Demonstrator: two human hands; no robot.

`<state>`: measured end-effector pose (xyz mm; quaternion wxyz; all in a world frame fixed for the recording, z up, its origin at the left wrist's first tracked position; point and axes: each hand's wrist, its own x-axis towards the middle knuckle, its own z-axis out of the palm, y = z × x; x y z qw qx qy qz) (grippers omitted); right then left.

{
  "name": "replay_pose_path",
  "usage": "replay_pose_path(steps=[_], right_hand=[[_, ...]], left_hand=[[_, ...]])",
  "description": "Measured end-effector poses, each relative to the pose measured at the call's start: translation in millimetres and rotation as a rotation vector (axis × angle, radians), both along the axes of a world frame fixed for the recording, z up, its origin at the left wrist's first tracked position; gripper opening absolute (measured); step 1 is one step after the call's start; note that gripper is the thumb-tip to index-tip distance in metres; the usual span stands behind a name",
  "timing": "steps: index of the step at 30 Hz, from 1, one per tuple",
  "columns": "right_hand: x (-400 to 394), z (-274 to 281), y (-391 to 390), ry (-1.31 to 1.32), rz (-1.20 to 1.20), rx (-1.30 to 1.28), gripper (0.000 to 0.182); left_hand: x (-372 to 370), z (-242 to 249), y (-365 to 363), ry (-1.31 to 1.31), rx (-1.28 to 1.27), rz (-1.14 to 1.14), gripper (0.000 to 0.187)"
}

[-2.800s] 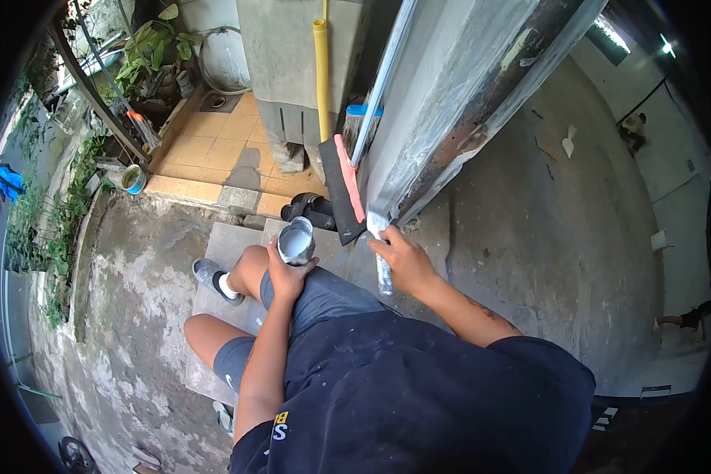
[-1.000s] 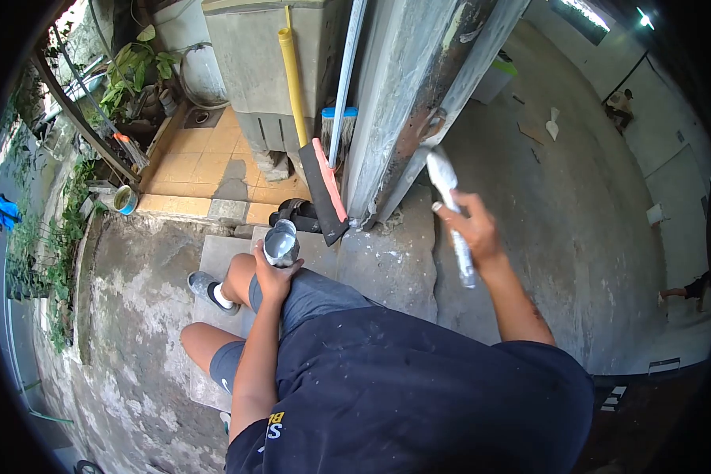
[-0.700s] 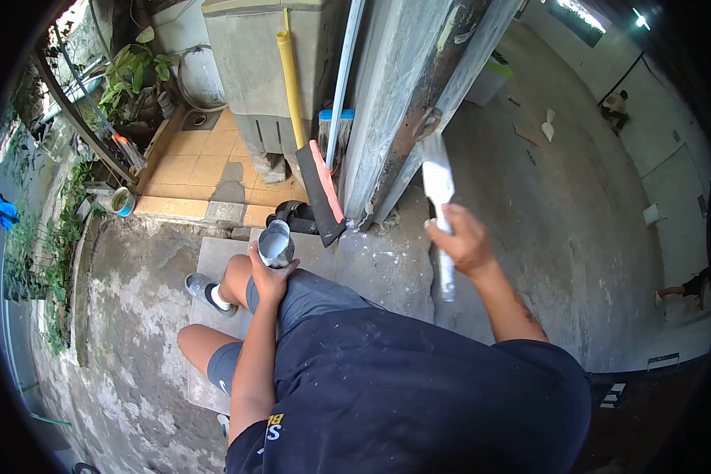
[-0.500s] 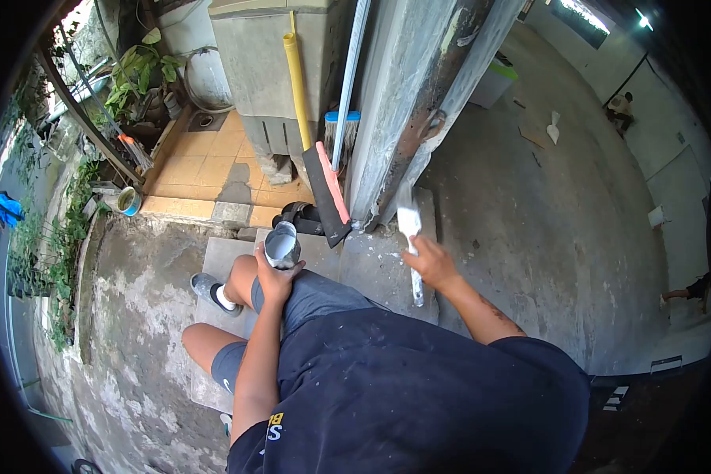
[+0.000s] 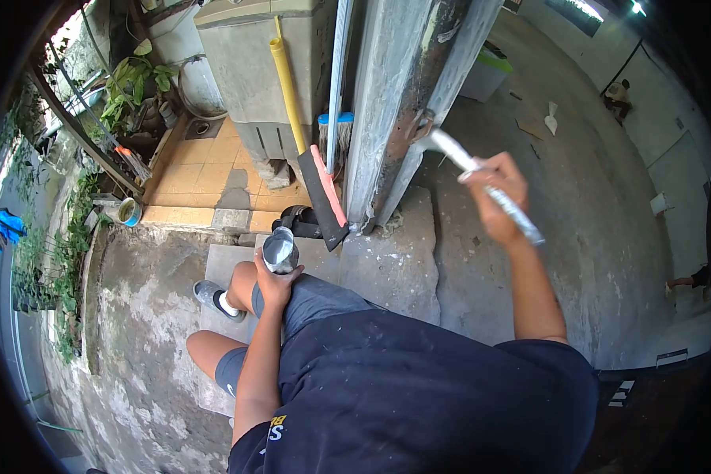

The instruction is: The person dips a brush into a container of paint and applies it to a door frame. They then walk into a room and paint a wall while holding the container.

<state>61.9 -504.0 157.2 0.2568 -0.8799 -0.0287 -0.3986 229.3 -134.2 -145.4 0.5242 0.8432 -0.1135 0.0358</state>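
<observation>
My left hand (image 5: 274, 283) is wrapped round a small paint can (image 5: 280, 251) above my thigh, with greyish-white paint inside it. In my right hand (image 5: 498, 197) is a paintbrush (image 5: 455, 150) with a paint-smeared pale handle, its bristle end pointing up and left. The bristles overlap the edge of the grey door frame post (image 5: 403, 118) near a rusty metal latch (image 5: 415, 126). White and grey paint streaks cover the post, and a dark brown strip runs down it.
A squeegee (image 5: 324, 193) with a yellow handle and a blue-topped broom (image 5: 337, 130) lean beside the post. Dark sandals (image 5: 299, 219) lie at its foot. Behind stands a tall grey-beige bin (image 5: 265, 79). Inside, a person (image 5: 617, 99) is by the far wall.
My right hand has risen and moved right, bringing the brush from low beside the post up to latch height. My left hand with the paint can stays nearly in place.
</observation>
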Motion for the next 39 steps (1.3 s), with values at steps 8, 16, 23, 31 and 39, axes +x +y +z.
replay_pose_path(steps=[8,16,23,31,39], right_hand=[[-6.4,113.3,-26.0,-0.358,0.081,-0.207,0.015],[2.1,85.6,-15.2,-0.354,-0.060,-0.718,0.033],[-11.9,-5.0,7.1,-0.081,0.056,-0.690,0.019],[-35.6,-80.3,-42.3,-0.301,-0.006,0.614,0.016],[26.0,-14.2,-99.0,-0.297,0.085,1.291,0.024]], left_hand=[[-1.9,0.2,-0.5,0.002,-0.011,-0.004,0.113],[-2.7,5.6,-0.9,0.012,0.002,-0.003,0.114],[-3.8,6.0,-0.3,0.019,-0.011,0.000,0.115],[-5.0,7.7,-3.9,-0.003,-0.011,-0.011,0.111],[-11.5,17.0,-10.6,0.000,0.064,0.006,0.112]])
